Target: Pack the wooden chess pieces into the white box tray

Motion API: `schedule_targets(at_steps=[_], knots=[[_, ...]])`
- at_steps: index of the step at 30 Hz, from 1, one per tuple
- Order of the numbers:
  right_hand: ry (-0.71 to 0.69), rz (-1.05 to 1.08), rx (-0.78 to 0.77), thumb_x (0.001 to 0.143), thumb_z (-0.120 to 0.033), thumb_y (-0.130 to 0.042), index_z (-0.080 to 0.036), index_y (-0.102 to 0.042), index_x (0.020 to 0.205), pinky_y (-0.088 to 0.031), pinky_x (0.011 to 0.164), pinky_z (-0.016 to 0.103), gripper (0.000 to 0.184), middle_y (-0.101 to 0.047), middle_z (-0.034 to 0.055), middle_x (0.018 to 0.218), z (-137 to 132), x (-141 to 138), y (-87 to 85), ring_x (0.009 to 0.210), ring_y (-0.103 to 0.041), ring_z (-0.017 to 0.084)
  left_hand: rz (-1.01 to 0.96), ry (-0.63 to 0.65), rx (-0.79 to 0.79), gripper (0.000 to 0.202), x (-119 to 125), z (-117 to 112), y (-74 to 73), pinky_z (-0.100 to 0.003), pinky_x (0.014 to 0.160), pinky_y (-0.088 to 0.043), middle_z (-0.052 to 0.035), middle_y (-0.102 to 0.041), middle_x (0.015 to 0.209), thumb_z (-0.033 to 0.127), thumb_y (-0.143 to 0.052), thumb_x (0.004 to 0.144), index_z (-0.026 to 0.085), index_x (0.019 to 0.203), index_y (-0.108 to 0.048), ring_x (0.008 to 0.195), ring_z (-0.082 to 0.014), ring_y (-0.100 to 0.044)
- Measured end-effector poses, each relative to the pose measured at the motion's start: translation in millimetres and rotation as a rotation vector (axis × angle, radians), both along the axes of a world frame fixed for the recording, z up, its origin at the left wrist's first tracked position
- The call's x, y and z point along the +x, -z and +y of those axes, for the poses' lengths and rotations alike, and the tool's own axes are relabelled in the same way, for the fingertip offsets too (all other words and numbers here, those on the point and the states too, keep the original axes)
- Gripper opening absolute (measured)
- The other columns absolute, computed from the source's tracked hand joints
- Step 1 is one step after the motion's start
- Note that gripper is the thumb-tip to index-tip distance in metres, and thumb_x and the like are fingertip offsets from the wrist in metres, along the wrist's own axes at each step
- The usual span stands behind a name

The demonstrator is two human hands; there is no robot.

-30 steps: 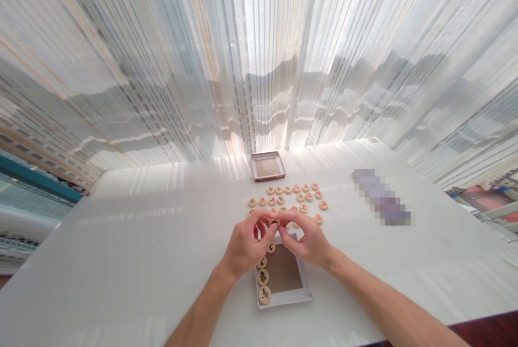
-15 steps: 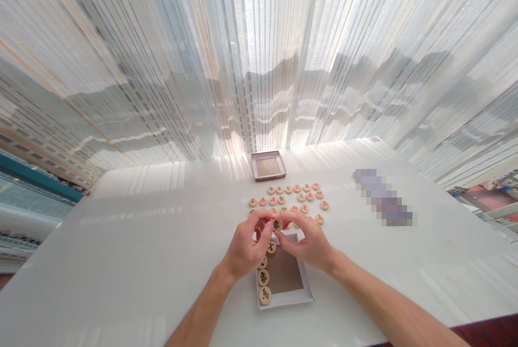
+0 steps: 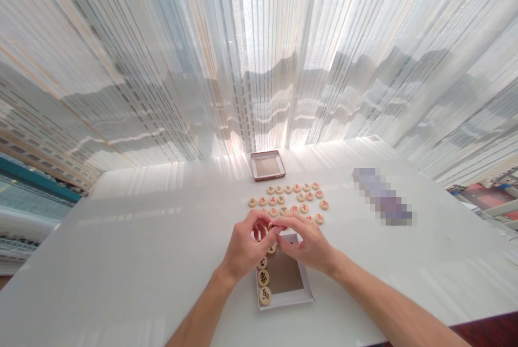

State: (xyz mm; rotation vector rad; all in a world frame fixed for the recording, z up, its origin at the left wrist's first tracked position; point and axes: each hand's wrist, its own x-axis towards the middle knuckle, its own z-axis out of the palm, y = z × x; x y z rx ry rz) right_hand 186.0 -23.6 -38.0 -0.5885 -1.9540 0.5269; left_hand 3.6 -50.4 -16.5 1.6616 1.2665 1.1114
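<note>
My left hand (image 3: 247,244) and my right hand (image 3: 306,239) meet over the far end of a shallow white box (image 3: 285,299). Their fingertips are pinched together around a round wooden xiangqi piece (image 3: 271,226), which shows only in part between the fingers. Inside the box, pieces with black characters line the left wall, among them a horse piece (image 3: 265,296) nearest me and an elephant piece (image 3: 263,277) beyond it. Another piece (image 3: 272,248) lies under the fingers, partly covered.
Beyond my hands, several loose pieces (image 3: 281,199) with red or black characters lie in rough rows on the white table (image 3: 174,239). Farther back sits a box lid (image 3: 268,177) with a brown rim. A blurred-out item (image 3: 382,196) is at the right; sheer curtains (image 3: 267,55) hang behind.
The elephant piece between my hands has turned, so its black character no longer shows. My fingertips have come closer together; the boxes and loose pieces stay put.
</note>
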Motion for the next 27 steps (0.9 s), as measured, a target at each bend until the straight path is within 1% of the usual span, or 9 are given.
schedule_targets(at_steps=[3,7,13,17,22,27], knots=[[-0.006,-0.009,-0.011,0.082,-0.005,-0.065,-0.025,-0.059,0.12,-0.058,0.076,0.028,0.043,-0.072,0.0036,0.098,0.2,0.5,-0.1,0.085,-0.069,0.015,0.008,-0.004,0.009,0.016,0.1,-1.0,-0.9,-0.022,0.06,-0.047,0.0002,-0.066,0.08,0.033,-0.068,0.089,0.019,0.094,-0.061,0.066,-0.0113,-0.057],[0.014,-0.021,-0.028,0.083,-0.007,-0.065,-0.025,-0.06,0.117,-0.058,0.073,0.028,0.039,-0.072,0.0027,0.095,-0.4,1.3,-2.3,0.082,-0.067,0.015,-0.003,0.027,0.005,0.014,0.4,-2.0,-1.9,-0.023,0.061,-0.048,-0.0017,-0.069,0.085,0.033,-0.063,0.093,0.019,0.097,-0.063,0.068,-0.0122,-0.059],[0.047,-0.02,-0.009,0.083,-0.007,-0.064,-0.025,-0.06,0.116,-0.057,0.073,0.028,0.037,-0.071,0.0017,0.091,-1.3,0.9,-7.0,0.08,-0.067,0.015,-0.031,0.083,0.011,0.014,-0.3,-1.9,-5.0,-0.025,0.066,-0.051,-0.0035,-0.071,0.089,0.031,-0.057,0.097,0.02,0.103,-0.061,0.072,-0.0138,-0.064],[0.068,-0.014,0.015,0.083,-0.007,-0.065,-0.025,-0.06,0.116,-0.057,0.073,0.028,0.038,-0.072,0.0011,0.09,-0.6,1.1,-6.7,0.08,-0.067,0.015,-0.026,0.088,0.009,0.014,-0.6,-1.6,-5.5,-0.025,0.066,-0.051,-0.0038,-0.07,0.09,0.029,-0.056,0.097,0.019,0.106,-0.06,0.071,-0.0138,-0.063],[0.008,-0.03,-0.009,0.087,-0.011,-0.064,-0.026,-0.06,0.12,-0.058,0.074,0.028,0.037,-0.073,0.0027,0.096,0.2,2.8,-5.9,0.082,-0.068,0.015,-0.001,0.055,0.004,0.014,0.2,-2.0,-3.7,-0.022,0.06,-0.048,-0.0021,-0.068,0.088,0.031,-0.062,0.092,0.019,0.1,-0.061,0.067,-0.0116,-0.059],[-0.02,-0.031,-0.024,0.087,-0.011,-0.065,-0.026,-0.061,0.121,-0.059,0.076,0.029,0.037,-0.072,0.0038,0.097,-0.6,2.9,-4.0,0.084,-0.069,0.016,0.014,0.029,-0.006,0.017,-0.2,-1.2,-2.2,-0.022,0.06,-0.048,-0.0005,-0.066,0.081,0.035,-0.066,0.089,0.019,0.095,-0.061,0.066,-0.0117,-0.057]])
